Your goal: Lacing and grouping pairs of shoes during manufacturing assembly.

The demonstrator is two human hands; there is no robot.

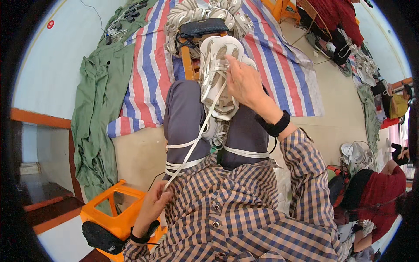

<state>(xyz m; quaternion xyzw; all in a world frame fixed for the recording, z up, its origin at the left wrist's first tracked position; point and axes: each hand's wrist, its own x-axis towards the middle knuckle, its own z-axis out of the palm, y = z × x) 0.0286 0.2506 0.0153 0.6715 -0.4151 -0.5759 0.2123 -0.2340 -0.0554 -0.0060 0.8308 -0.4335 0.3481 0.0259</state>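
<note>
A white and beige sneaker (213, 92) lies across my knees, partly covered by my right hand. My right hand (246, 83) is closed over its lacing, fingertips pinched at the white shoelace where it meets the eyelets. From there the shoelace (196, 146) runs taut down to the left. At its lower end my left hand (156, 201) pinches it beside my left hip. More loose white laces (185, 166) are looped around my left thigh, and others (246, 153) around my right thigh. Part of another shoe (214, 131) shows between my legs, below the first.
Ahead, many similar sneakers (185, 13) are heaped around an orange stool (188, 63) with a black pouch (204, 27) on top. A striped sheet (146, 65) covers the floor. Another orange stool (126, 196) stands at my left. People in red (377, 196) sit at the right.
</note>
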